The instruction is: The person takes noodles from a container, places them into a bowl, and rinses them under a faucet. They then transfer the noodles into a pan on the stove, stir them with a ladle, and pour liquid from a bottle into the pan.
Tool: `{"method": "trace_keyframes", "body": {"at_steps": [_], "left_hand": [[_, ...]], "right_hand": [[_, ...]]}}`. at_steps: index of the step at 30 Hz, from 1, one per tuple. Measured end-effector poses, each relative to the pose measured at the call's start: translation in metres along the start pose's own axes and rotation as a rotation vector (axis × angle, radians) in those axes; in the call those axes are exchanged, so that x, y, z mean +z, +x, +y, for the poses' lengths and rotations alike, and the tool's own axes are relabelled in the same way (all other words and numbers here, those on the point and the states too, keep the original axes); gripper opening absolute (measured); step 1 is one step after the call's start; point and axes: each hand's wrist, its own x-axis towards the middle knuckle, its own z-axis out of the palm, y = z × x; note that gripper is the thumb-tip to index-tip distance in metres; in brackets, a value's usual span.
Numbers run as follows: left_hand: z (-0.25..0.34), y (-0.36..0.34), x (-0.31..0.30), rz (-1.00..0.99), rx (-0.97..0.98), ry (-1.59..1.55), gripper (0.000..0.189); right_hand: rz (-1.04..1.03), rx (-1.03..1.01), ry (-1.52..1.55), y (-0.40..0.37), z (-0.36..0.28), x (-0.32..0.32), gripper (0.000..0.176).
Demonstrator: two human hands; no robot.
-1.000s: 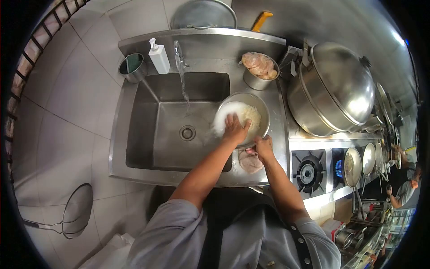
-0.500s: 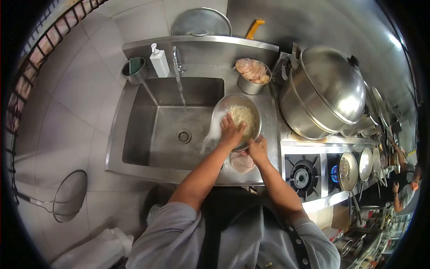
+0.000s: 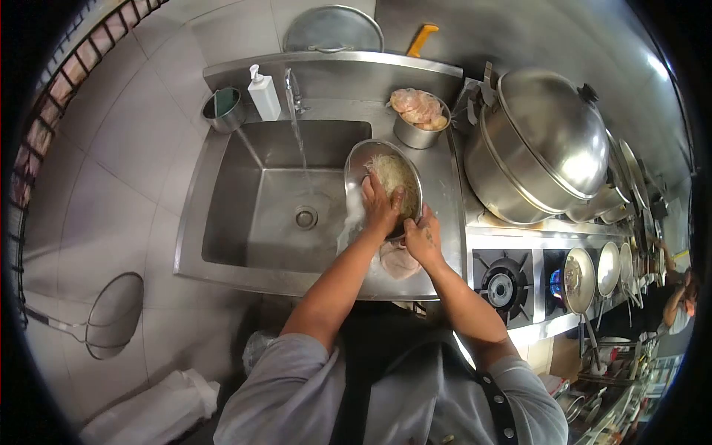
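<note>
round steel bowl (image 3: 357,162), shiny, tipped toward the sink (image 3: 241,222), straddling the right edge of its basin, pale loose food (image 3: 393,170) piled inside, wet-looking, whitish water (image 3: 351,219) spilling off bowl's low left side

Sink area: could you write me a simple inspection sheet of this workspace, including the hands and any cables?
Surface: steel counter, with whitish liquid at the edge of the sink.
Things in hand: bowl of pale strands, tilted towards the sink.
Clutter: white pump bottle, container of pinkish food, and a pinkish piece beside the bowl.
Left hand: grips the bowl's rim.
Right hand: inside the bowl, fingers on the strands.
Cables: nothing seen.
Surroundings: running tap, large lidded pot, pan beside a blue flame; another person at far right.
</note>
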Motion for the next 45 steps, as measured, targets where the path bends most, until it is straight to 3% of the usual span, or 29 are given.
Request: {"method": "trace_keyframes", "body": {"at_steps": [4,10,13,15,17,19,20,22,23,25,26,27,29,30,32,33,35,37,39,40,42,45], "left_hand": [[-0.004,0.012,-0.006,0.000,0.033,-0.021,0.089],[-0.014,0.025,-0.017,0.030,0.092,-0.121,0.084],[-0.018,0.026,-0.022,0.053,0.132,-0.130,0.081],[-0.026,0.029,-0.018,0.045,0.058,-0.184,0.084],[-0.037,0.027,-0.010,-0.005,-0.101,-0.480,0.074],[-0.053,0.025,-0.003,0.083,0.134,-0.242,0.066],[-0.050,0.026,-0.007,-0.015,-0.174,-0.490,0.062],[-0.068,0.018,-0.004,-0.140,-0.199,-0.474,0.063],[-0.077,0.010,-0.002,-0.221,-0.198,-0.453,0.064],[-0.090,-0.004,0.001,-0.385,-0.224,-0.441,0.066],[-0.094,-0.012,0.003,-0.435,-0.243,-0.429,0.066],[-0.099,-0.018,0.004,-0.459,-0.255,-0.397,0.067],[-0.106,-0.027,0.006,-0.402,-0.245,-0.263,0.069],[-0.110,-0.029,0.003,-0.350,-0.235,-0.165,0.069],[-0.108,-0.028,-0.006,-0.302,-0.202,0.051,0.071],[-0.103,-0.026,-0.016,-0.353,-0.169,0.183,0.071],[-0.067,-0.018,-0.057,-0.617,0.035,0.505,0.064],[-0.061,0.000,-0.094,-0.585,0.355,0.492,0.039],[-0.037,0.027,-0.117,-0.481,0.363,0.177,0.032],[-0.020,0.038,-0.126,-0.483,0.375,0.179,0.032],[0.008,0.054,-0.132,-0.477,0.066,0.241,0.028],[0.016,0.064,-0.109,-0.617,0.113,0.181,0.024]], "right_hand": [[0.068,-0.068,-0.083,-0.010,-0.042,0.002,0.048],[0.134,-0.190,-0.119,-0.012,-0.044,0.027,0.057],[0.126,-0.143,-0.176,-0.014,-0.046,0.039,0.062],[0.110,-0.104,-0.173,-0.016,-0.051,0.045,0.064],[0.099,-0.066,-0.172,-0.019,-0.060,0.049,0.066],[0.137,-0.139,-0.335,-0.023,-0.067,0.053,0.065],[0.177,-0.253,-0.249,-0.019,-0.043,0.063,0.070],[0.198,-0.344,-0.366,-0.023,-0.019,0.074,0.069],[0.020,-0.001,-0.142,-0.027,-0.042,0.068,0.065],[0.124,-0.091,-0.199,-0.031,-0.027,0.079,0.062],[0.026,0.047,-0.159,-0.033,-0.033,0.075,0.063],[0.086,-0.011,-0.229,-0.035,-0.020,0.083,0.064],[0.017,0.096,-0.240,-0.031,0.004,0.097,0.070],[-0.068,0.219,-0.134,-0.035,-0.023,0.077,0.070],[0.027,0.235,-0.183,-0.030,0.006,0.086,0.052],[0.062,0.236,-0.183,-0.027,0.008,0.075,0.052],[-0.146,0.703,0.384,-0.029,0.012,0.056,0.040],[-0.132,0.656,0.394,-0.039,0.016,0.037,0.036],[-0.126,0.609,0.396,-0.048,0.014,0.011,0.039],[-0.170,0.616,0.378,-0.051,0.010,-0.006,0.039],[-0.227,0.572,0.421,-0.059,0.018,-0.032,0.036],[-0.173,0.517,0.465,-0.075,0.027,-0.093,0.034]]}}
